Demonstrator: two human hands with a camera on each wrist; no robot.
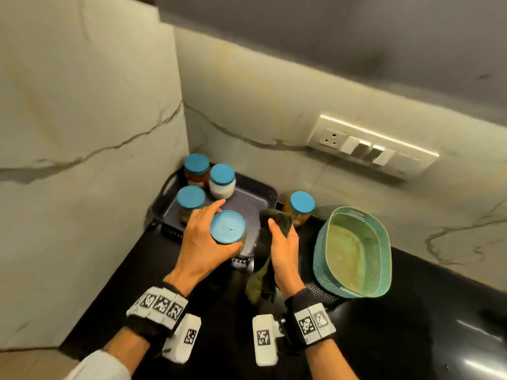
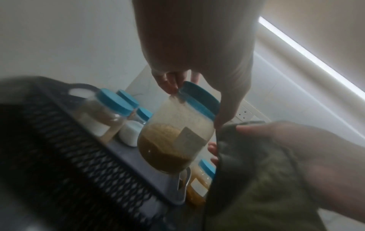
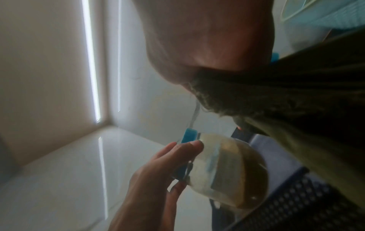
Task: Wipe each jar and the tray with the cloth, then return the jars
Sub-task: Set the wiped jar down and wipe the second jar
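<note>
My left hand [image 1: 204,237] grips a blue-lidded glass jar [image 1: 227,227] of brown powder by its lid and lifts it above the front of the dark tray [image 1: 258,197]. The left wrist view shows this jar [image 2: 173,140] tilted, clear of the tray floor. My right hand [image 1: 284,242] clutches a dark green cloth [image 1: 264,253] just right of the jar, its tail hanging down. Three more blue-lidded jars [image 1: 221,181] stand in the tray's back left. Another jar [image 1: 300,208] stands on the black counter right of the tray.
A teal plastic basket [image 1: 356,250] sits on the counter [image 1: 411,325] to the right. Marble walls close the corner behind and left of the tray. A switch panel [image 1: 370,146] is on the back wall.
</note>
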